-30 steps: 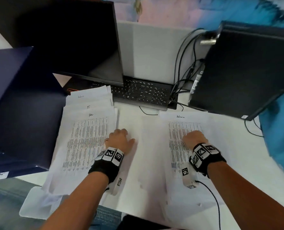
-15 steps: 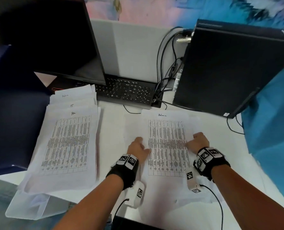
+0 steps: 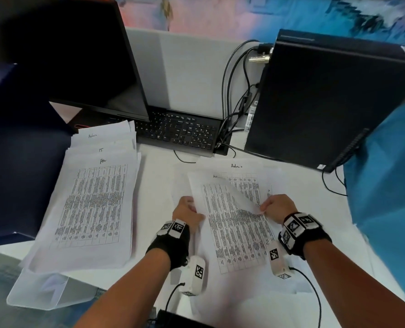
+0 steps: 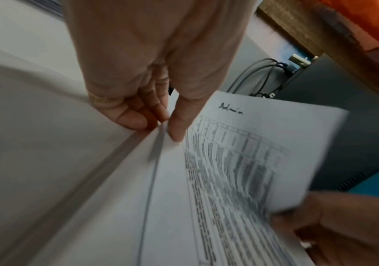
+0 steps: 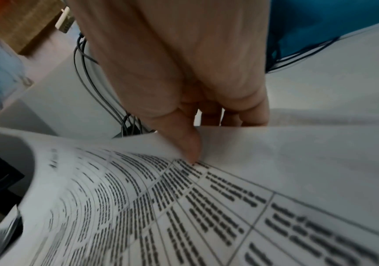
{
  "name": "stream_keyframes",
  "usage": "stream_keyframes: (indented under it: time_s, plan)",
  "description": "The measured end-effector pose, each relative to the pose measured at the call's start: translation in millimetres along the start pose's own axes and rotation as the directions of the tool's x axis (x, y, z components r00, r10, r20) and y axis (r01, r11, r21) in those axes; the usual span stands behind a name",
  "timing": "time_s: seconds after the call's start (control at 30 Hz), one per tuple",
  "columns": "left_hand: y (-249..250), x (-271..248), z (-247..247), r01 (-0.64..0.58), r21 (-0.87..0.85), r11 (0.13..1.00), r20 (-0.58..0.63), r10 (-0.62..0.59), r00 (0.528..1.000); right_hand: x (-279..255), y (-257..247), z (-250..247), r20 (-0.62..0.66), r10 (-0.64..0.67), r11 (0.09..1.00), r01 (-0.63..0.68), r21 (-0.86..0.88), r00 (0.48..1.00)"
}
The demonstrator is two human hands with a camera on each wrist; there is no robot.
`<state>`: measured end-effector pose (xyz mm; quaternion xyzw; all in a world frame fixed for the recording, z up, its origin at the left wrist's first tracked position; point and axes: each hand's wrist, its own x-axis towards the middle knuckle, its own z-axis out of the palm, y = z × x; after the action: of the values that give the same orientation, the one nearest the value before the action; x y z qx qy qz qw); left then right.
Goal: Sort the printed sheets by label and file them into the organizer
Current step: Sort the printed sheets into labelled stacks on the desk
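Your left hand pinches the left edge of the top printed sheet, thumb over, fingers under; your right hand pinches its right edge likewise. The sheet, labelled "Admin", bows upward between them above the loose sheets near the bench's front edge. A second stack lies toward the left edge, before the keyboard.

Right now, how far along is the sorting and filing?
Done: little that shows. A stack lies at left, its staggered tops reading Admin, IT and a third I can't read, so it looks unsorted. In hand: both hands, left and right, pinch an Admin sheet and lift it off another Admin sheet. Left: the rest of the sorting and all filing; I can't tell which thing is the organizer.
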<state>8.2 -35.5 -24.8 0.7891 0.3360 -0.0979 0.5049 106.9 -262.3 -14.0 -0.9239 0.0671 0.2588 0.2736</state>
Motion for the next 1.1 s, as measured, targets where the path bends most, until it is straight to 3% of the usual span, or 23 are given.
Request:
stream_keyframes:
  time_s: [0.1, 0.23, 0.43, 0.57, 0.87, 0.97, 1.1]
  plan:
    - [1.7, -5.3, 6.3, -0.130, 0.080, 0.988, -0.017, 0.132, 0.991, 1.6, -1.2, -4.2, 0.013, 0.053, 0.999, -0.053, 0.000, 0.999]
    - [-4.2, -10.2, 19.3, -0.368, 0.298, 0.881, 0.084, 0.360, 0.929, 3.7, -0.4, -8.6, 0.018, 0.098, 0.994, -0.099, 0.042, 0.995]
    - [-15.0, -12.7, 24.6, -0.527, 0.283, 0.801, 0.204, 0.486, 0.850, 12.5, -0.8, -4.1, 0.016, 0.092, 0.996, -0.092, -0.002, 0.996]
    - [-15.8, -7.9, 25.6, -0.506, 0.305, 0.807, 0.209, 0.462, 0.862, 10.9, -3.8, -5.2, 0.027, 0.093, 0.991, -0.090, -0.097, 0.995]
    - [-10.4, -8.0, 19.4, -0.513, 0.230, 0.827, 0.227, 0.467, 0.855, 14.0, -1.6, -4.2, 0.029, 0.098, 0.993, -0.096, -0.072, 0.995]
    - [-6.0, -8.8, 13.5, -0.460, 0.225, 0.859, 0.169, 0.431, 0.887, 13.0, -2.5, -5.0, 0.033, 0.118, 0.993, -0.117, -0.019, 0.992]
    - [-5.5, -6.7, 5.8, -0.230, 0.014, 0.973, -0.011, 0.230, 0.973, 11.7, -6.2, -7.3, -0.005, 0.161, 0.986, -0.160, 0.045, 0.987]
